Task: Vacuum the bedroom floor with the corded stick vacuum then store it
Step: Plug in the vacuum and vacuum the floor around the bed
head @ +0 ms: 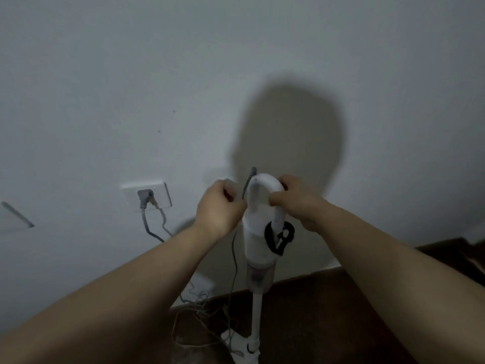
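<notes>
A white corded stick vacuum [257,248] stands upright close to the wall, its floor head [244,348] on the dark floor below. My right hand [296,200] grips the right side of the curved white handle loop [265,179]. My left hand [220,206] is closed just left of the handle, and the grey power cord [248,185] rises from it beside the loop. A black strap [279,236] hangs around the vacuum body. More thin cord [233,261] drops from my left hand to a loose tangle on the floor.
A white wall outlet [160,195] at the left holds a grey plug [144,197], whose cable runs down the wall. Loose cables [202,308] lie tangled by the skirting. The floor [328,311] is dark brown. The pale wall is very near.
</notes>
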